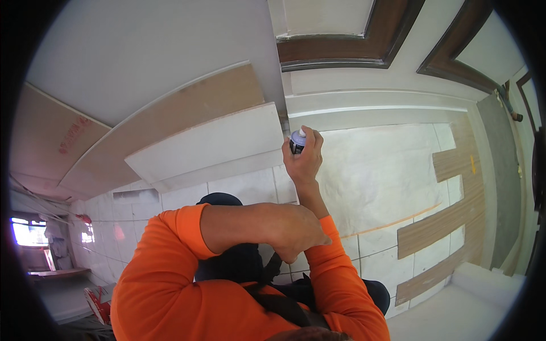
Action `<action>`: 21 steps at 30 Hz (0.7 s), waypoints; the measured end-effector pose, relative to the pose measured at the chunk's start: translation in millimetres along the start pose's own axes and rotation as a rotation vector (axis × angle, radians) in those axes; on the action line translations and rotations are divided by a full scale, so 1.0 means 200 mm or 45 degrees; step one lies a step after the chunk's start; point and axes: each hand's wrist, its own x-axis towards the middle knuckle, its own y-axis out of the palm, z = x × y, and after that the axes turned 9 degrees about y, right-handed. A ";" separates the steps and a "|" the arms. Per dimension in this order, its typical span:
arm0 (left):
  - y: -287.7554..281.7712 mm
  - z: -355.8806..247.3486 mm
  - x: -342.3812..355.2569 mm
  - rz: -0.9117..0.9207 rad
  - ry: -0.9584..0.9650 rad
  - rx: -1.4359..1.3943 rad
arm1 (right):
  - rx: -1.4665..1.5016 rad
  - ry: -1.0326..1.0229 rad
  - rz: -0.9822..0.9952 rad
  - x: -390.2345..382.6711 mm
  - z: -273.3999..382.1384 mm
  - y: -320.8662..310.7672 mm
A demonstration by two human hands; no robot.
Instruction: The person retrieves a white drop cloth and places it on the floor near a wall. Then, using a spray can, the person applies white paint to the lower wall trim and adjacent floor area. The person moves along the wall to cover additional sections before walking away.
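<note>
We see a white tiled floor [239, 187] with a big sheet of white paper [375, 165] on it. Wood-look planks [443, 221] lie to the right. Flat boards [170, 131] lean close by. Bright light comes through a window [25, 232].

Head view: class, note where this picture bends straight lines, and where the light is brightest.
Head view: fisheye curves the stacked boards and the dark wooden frame toward the black rim; the window at far left is blown out; the spray can in the right hand stays sharp.
</note>
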 end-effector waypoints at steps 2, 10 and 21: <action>0.00 0.01 0.00 -0.002 0.010 0.011 | 0.003 0.007 -0.010 0.02 0.01 -0.01; 0.03 0.03 0.02 -0.008 0.036 0.008 | -0.037 0.055 0.024 0.00 -0.02 -0.01; 0.02 0.01 0.04 -0.009 0.039 0.009 | -0.069 0.035 0.019 0.00 -0.02 -0.04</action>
